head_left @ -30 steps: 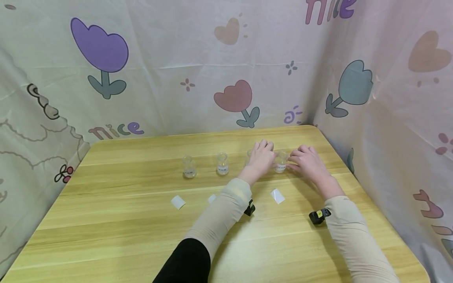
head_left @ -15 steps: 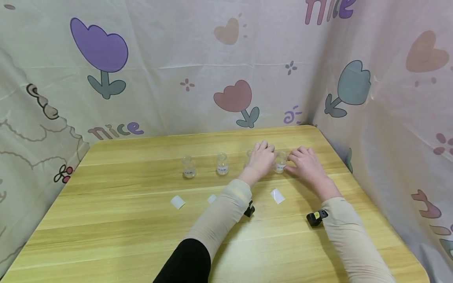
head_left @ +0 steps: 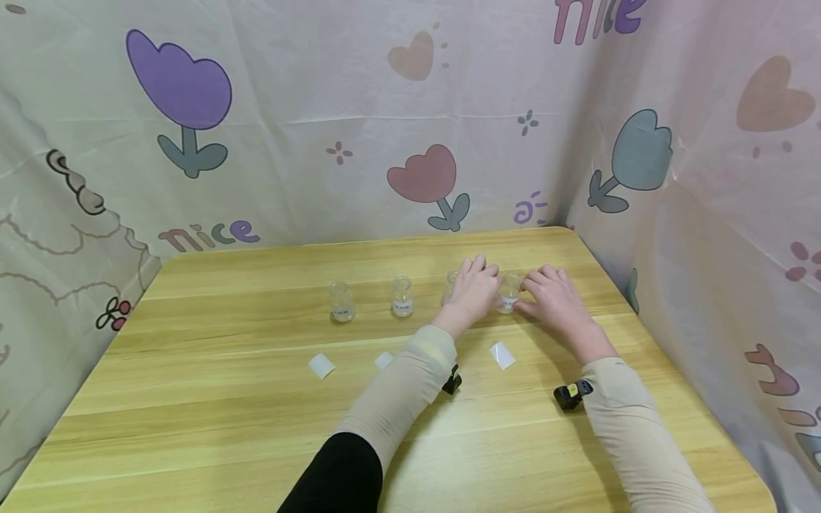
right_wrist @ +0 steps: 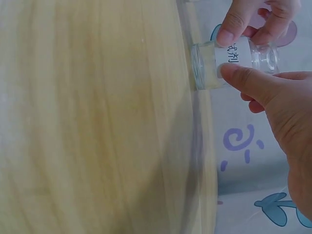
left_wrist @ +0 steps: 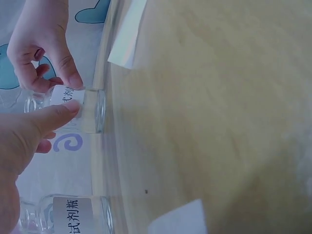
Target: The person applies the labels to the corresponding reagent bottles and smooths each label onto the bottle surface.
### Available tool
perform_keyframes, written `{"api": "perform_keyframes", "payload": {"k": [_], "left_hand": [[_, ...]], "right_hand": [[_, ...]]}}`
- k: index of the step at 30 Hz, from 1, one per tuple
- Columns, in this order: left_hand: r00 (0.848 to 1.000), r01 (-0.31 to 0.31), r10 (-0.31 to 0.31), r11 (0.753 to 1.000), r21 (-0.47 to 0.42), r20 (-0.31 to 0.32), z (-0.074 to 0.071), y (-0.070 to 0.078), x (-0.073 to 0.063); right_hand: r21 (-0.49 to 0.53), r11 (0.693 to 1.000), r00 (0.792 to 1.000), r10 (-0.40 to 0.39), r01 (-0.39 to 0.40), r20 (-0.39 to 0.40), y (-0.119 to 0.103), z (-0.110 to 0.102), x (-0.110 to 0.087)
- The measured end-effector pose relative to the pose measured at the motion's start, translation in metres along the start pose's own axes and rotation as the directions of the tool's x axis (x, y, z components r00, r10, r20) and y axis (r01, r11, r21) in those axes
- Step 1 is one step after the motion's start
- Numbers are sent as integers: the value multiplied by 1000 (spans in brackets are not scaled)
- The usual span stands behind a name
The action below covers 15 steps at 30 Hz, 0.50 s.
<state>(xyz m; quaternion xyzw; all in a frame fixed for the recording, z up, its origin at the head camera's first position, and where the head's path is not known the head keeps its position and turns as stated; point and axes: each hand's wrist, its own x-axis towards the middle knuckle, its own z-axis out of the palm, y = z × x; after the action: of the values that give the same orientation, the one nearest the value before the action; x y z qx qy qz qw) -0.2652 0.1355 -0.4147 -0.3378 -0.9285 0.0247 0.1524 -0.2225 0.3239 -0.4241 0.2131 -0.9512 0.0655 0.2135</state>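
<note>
A small clear glass bottle (head_left: 509,286) stands upright at the right end of a row, between my two hands. Across its front runs a white label (right_wrist: 242,54) with black characters. My left hand (head_left: 473,292) holds the bottle from the left, thumb pressed on the label. From the other side my right hand (head_left: 556,303) grips it, its thumb on the label's opposite edge and its fingers curled behind the glass. Partly hidden by the left hand is another bottle (head_left: 450,281); in the left wrist view a labelled bottle (left_wrist: 104,214) shows below that hand.
Two more labelled glass bottles, one at the left end (head_left: 342,305) and one beside it (head_left: 403,296), stand on the wooden table (head_left: 192,399). Nearer the person lie white paper pieces: left (head_left: 322,366), middle (head_left: 383,360) and right (head_left: 503,355). A patterned curtain (head_left: 288,178) hangs behind.
My right hand has shifted slightly left, its thumb and fingers closing in on the bottle. My left hand stays almost still, and the other bottles and papers keep their places.
</note>
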Motion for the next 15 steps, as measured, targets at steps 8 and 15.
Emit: {"api": "perform_keyframes", "payload": {"k": [8, 15], "left_hand": [[1000, 6, -6, 1000, 14, -2, 1, 1, -1], [998, 37, -40, 998, 53, 53, -5, 1, -3]], "right_hand": [[-13, 1000, 1000, 8, -8, 11, -2, -1, -1], [-38, 999, 1000, 25, -24, 15, -2, -2, -1]]}}
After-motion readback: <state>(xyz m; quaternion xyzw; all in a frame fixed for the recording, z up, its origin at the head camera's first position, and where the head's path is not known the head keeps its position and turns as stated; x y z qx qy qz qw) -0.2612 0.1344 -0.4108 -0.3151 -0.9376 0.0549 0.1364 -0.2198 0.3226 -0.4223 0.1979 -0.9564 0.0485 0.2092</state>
